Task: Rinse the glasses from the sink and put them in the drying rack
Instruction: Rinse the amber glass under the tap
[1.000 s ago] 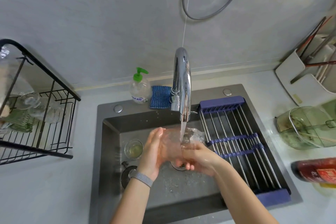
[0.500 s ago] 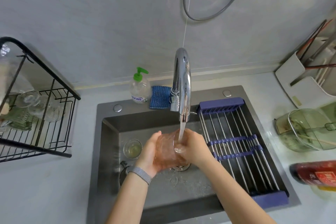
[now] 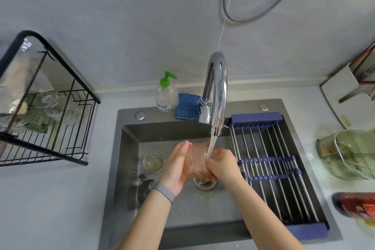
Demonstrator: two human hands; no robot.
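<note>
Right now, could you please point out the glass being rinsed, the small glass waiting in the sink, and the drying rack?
Glass being rinsed (image 3: 195,160), head view, its clear side wall between the hands.
Small glass (image 3: 153,162), head view, its inside bottom.
Drying rack (image 3: 60,55), head view, its black top bar.

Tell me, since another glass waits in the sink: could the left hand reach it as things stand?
Probably yes, once freed. The left hand now holds the pink glass under the tap; the small glass stands just beside it on the sink floor, nothing between.
</note>
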